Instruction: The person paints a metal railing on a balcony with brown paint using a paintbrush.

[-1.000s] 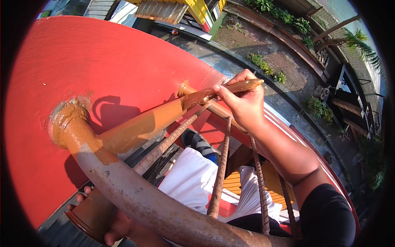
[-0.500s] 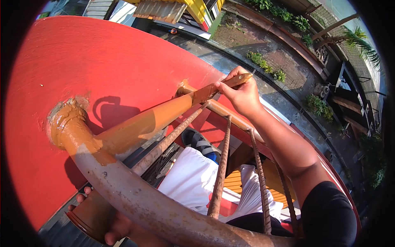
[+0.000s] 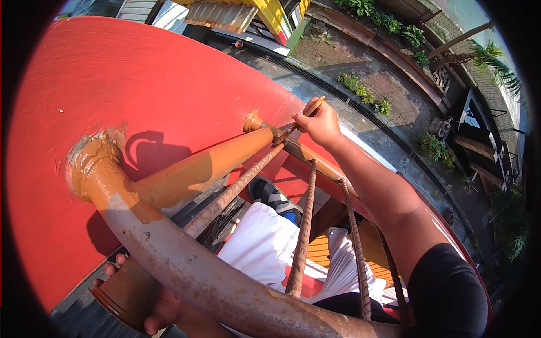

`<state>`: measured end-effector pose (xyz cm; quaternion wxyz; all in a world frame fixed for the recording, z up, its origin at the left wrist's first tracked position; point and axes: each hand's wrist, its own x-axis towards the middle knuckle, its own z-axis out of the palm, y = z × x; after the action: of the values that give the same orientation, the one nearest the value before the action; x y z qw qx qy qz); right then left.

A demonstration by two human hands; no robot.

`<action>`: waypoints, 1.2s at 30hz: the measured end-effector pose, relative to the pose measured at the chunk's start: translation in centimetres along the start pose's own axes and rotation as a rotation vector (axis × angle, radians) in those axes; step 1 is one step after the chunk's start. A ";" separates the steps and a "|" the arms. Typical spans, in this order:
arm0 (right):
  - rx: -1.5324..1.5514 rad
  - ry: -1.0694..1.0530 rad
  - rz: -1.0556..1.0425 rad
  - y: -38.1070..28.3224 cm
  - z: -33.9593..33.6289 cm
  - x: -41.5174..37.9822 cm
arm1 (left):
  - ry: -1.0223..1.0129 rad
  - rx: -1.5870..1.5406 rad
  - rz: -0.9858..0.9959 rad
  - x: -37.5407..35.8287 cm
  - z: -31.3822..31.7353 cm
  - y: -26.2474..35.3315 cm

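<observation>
My right hand [image 3: 320, 125] is closed around the handle of a paintbrush [image 3: 288, 132]. The bristles touch the metal railing where the orange-brown crossbar [image 3: 208, 160] meets the far rail [image 3: 321, 158]. Low at the left, my left hand [image 3: 169, 311] grips a brown paint cup [image 3: 128, 293], partly hidden behind the thick curved pipe [image 3: 186, 262]. Wet orange-brown paint covers the pipe's wall end and the crossbar. The rest of the pipe is grey with rust spots.
A red wall [image 3: 141, 73] fills the left side. Rusty ribbed rods [image 3: 302, 231] span the railing, with my white-trousered legs [image 3: 259, 242] beneath. Far below lie a paved yard [image 3: 383, 84], plants and a yellow building [image 3: 273, 17].
My right hand has moved a little left and down. The paintbrush now stands steeper, its bristles shifted from along the crossbar to its junction with the far rail. My left hand stays put.
</observation>
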<state>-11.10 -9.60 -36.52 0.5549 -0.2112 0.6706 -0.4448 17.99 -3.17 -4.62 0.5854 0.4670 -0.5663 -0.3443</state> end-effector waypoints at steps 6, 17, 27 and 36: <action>-0.212 0.054 -0.139 -0.8 0.3 0.5 | 0.009 0.008 0.001 -0.5 -0.1 -0.1; -0.355 0.010 -0.268 -0.9 -2.0 -1.3 | 0.026 0.044 -0.022 -0.4 0.4 0.2; -0.223 0.109 -0.163 -0.2 -2.5 -1.8 | 0.011 0.034 -0.013 -0.6 0.3 0.2; -0.274 0.014 -0.475 -0.4 -4.6 -6.8 | 0.073 0.200 0.071 -1.7 -0.8 1.0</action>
<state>-13.46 -2.82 -32.50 0.3966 -0.4327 0.6599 -0.4691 18.47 -1.12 -4.16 0.5680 0.5151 -0.5921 -0.2480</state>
